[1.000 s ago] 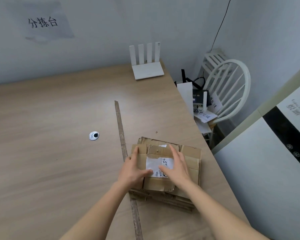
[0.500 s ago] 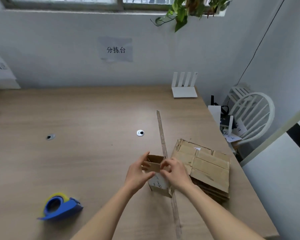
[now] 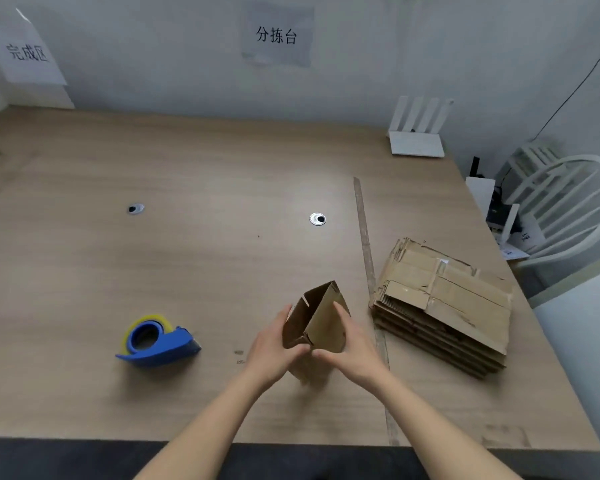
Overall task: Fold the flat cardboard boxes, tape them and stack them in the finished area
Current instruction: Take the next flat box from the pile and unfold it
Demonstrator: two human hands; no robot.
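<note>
Head view: left hand and right hand both gripping half-opened cardboard box from opposite sides, holding it above surface, near centre, likely squaring its walls for taping. Flat box stack waiting right; tape dispenser lying left, within reach.

Both hands up over the light wooden counter: left hand and right hand gripping a small brown cardboard box, half opened, thumbs nearly meeting at its near corner. Just right, past a thin strip running along the counter, a stack of flattened brown cardboard boxes. Off left, a blue tape dispenser with a yellow-edged roll.
</note>
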